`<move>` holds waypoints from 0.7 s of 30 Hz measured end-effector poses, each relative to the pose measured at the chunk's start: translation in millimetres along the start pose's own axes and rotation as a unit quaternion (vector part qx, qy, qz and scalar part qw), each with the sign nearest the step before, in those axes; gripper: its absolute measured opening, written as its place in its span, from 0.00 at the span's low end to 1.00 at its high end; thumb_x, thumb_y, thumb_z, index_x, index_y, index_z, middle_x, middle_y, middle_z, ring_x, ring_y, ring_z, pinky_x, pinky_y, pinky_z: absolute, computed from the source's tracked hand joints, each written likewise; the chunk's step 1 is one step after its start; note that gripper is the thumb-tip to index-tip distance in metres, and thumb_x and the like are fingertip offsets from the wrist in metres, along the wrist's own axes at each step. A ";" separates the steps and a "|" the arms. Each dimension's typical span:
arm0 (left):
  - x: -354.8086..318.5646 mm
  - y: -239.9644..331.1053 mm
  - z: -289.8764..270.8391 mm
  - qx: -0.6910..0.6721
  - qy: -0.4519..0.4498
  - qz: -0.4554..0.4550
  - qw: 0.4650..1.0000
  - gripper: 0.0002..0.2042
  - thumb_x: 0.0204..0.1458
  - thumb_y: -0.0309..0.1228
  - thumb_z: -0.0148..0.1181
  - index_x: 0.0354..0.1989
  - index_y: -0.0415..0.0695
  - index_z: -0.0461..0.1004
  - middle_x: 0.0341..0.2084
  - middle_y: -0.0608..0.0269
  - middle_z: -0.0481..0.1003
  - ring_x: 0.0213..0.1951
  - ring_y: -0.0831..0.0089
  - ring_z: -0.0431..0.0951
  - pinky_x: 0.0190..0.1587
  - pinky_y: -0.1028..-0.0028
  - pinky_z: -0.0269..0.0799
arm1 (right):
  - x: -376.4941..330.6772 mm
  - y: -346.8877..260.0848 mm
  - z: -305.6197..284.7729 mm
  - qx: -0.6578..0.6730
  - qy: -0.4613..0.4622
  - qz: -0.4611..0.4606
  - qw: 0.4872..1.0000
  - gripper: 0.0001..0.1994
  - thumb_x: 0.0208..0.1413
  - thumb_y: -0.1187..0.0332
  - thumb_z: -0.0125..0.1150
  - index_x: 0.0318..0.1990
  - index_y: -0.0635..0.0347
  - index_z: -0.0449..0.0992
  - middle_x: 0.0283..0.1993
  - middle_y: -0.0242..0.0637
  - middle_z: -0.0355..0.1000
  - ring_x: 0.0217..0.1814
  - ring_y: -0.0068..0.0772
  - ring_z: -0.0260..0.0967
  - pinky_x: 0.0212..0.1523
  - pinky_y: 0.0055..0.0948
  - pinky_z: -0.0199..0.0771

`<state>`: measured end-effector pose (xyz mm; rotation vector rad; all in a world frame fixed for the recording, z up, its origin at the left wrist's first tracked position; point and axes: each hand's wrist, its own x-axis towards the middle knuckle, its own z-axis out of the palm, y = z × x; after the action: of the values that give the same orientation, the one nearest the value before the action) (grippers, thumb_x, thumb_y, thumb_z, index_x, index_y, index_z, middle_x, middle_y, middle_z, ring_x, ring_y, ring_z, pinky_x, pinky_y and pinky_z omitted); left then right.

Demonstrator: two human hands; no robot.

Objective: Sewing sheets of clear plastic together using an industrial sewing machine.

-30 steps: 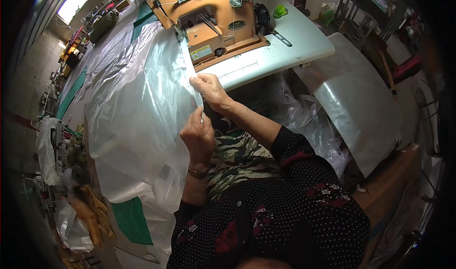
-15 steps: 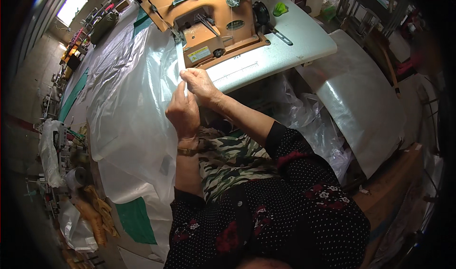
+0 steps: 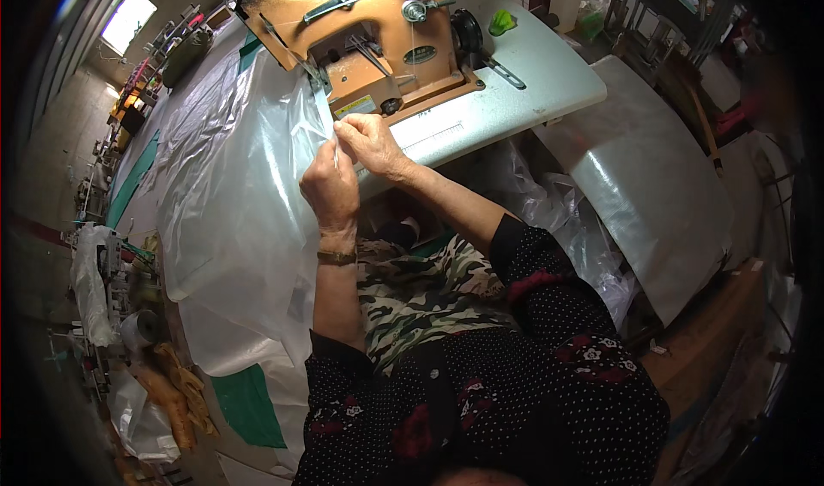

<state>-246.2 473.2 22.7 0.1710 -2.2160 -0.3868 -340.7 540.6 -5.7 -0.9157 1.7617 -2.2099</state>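
Translucent plastic sheet (image 3: 232, 194) lay spread left of the worktop (image 3: 549, 87), its narrow folded edge (image 3: 321, 104) running up to the foot of the orange sewing machine (image 3: 421, 50) at the worktop's left end. Right hand (image 3: 371, 146) pinched that edge between thumb and fingers by the worktop's near-left corner; left hand (image 3: 330, 184) was curled closed on it just below, nearer the body. Whether the hands touched, could not tell. Step in hand, as I judged it: folding the edge and guiding it straight to the foot. Next move seemed to call for even tension, the fold lined up, fingertips clear of the needle area. Farther out, a green object (image 3: 503, 22) sat toward the worktop's far edge, beyond the black handwheel (image 3: 466, 33); another pale sheet (image 3: 648, 177) hung past the right edge.
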 end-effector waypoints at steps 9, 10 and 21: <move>39.3 -16.4 28.9 0.013 -0.019 -0.019 1.000 0.07 0.50 0.25 0.56 0.34 0.37 0.78 0.26 0.43 0.77 0.29 0.47 0.79 0.33 0.57 0.73 | 25.2 -5.6 -14.2 -0.464 0.122 -0.364 0.799 0.12 0.50 0.67 0.59 0.43 0.53 0.76 0.48 0.28 0.75 0.56 0.31 0.69 0.55 0.34 0.60; 39.3 -16.0 29.3 -0.001 -0.013 -0.019 1.000 0.08 0.50 0.26 0.57 0.35 0.37 0.78 0.24 0.44 0.77 0.29 0.47 0.79 0.33 0.56 0.73 | 29.0 -4.3 -14.8 -0.486 0.118 -0.403 0.766 0.12 0.50 0.66 0.58 0.43 0.52 0.76 0.49 0.26 0.74 0.57 0.30 0.68 0.57 0.35 0.57; -26.0 -3.1 1.0 0.090 -0.081 -0.015 0.993 0.13 0.52 0.25 0.57 0.46 0.38 0.74 0.28 0.49 0.77 0.29 0.51 0.79 0.30 0.57 0.72 | 37.6 12.6 -26.1 -0.483 0.067 -0.427 0.761 0.14 0.47 0.69 0.62 0.44 0.48 0.77 0.52 0.22 0.74 0.55 0.29 0.68 0.57 0.35 0.55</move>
<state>-230.8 477.2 1.8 0.2776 -2.4113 -0.2222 -388.1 540.1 -6.9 -2.1561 3.0791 -1.5131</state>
